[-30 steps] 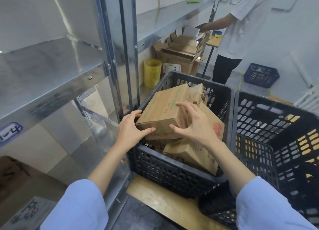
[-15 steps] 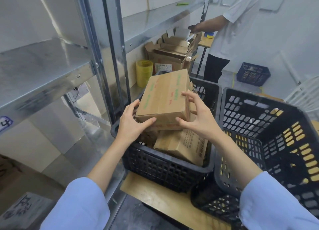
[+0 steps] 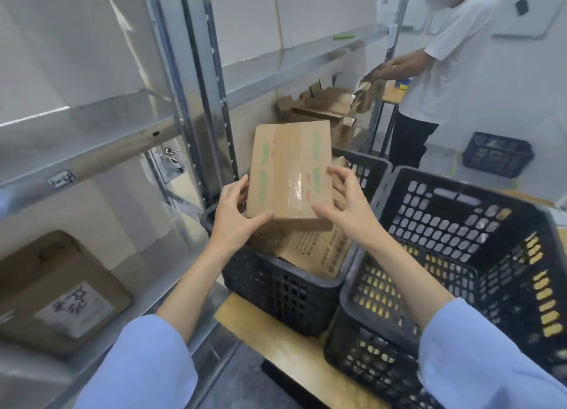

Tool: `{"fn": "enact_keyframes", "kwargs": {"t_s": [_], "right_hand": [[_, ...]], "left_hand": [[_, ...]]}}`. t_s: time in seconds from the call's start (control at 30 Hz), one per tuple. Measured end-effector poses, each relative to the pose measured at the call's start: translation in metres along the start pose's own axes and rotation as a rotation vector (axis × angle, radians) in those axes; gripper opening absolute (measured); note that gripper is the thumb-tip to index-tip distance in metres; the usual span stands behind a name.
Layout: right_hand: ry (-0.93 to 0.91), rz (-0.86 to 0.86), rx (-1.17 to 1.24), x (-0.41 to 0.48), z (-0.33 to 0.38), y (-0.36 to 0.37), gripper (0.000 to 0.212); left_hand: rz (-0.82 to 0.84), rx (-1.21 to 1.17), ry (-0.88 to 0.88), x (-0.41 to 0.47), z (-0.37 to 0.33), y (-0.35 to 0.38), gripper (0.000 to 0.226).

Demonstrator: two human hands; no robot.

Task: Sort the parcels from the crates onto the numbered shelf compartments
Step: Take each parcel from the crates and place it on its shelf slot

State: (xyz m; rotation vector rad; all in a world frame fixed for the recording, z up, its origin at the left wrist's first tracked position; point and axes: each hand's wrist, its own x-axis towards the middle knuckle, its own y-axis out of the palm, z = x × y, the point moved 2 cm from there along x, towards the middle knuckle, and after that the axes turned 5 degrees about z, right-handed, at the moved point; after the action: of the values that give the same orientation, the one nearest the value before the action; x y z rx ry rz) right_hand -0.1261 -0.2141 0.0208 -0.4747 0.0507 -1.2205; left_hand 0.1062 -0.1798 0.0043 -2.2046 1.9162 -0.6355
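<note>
A brown cardboard parcel (image 3: 291, 169) with green and red print and clear tape is held tilted up above the left black crate (image 3: 282, 289). My left hand (image 3: 234, 217) grips its lower left corner, thumb across the front edge. My right hand (image 3: 346, 207) holds its lower right edge with thumb and fingers. More cardboard parcels (image 3: 319, 250) lie in that crate underneath. The metal shelf (image 3: 101, 138) stands at the left, with a small label (image 3: 60, 178) on its front edge.
A second black crate (image 3: 460, 255) stands at the right, both on a wooden board (image 3: 276, 338). A labelled carton (image 3: 58, 292) sits on the lower shelf. Empty cartons (image 3: 325, 108) are piled behind. A person in a white shirt (image 3: 445, 56) stands at the back beside a blue crate (image 3: 497, 154).
Both hands have lifted the parcel out of the left crate and tipped its top face up toward me. My view has shifted a little to the right.
</note>
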Motion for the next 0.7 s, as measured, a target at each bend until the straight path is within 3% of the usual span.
{"fn": "enact_keyframes", "kwargs": {"t_s": [0.27, 0.53, 0.7], "right_hand": [[-0.087, 0.134, -0.075, -0.044, 0.016, -0.025, 0.109], [-0.146, 0.278, -0.002, -0.074, 0.038, -0.025, 0.112], [-0.219, 0.384, 0.059, -0.082, 0.054, -0.001, 0.106]], "left_hand": [[-0.194, 0.068, 0.016, -0.068, -0.042, 0.014, 0.088], [-0.382, 0.073, 0.001, -0.142, -0.086, 0.015, 0.071], [-0.464, 0.154, -0.012, -0.190, -0.103, 0.002, 0.087]]}}
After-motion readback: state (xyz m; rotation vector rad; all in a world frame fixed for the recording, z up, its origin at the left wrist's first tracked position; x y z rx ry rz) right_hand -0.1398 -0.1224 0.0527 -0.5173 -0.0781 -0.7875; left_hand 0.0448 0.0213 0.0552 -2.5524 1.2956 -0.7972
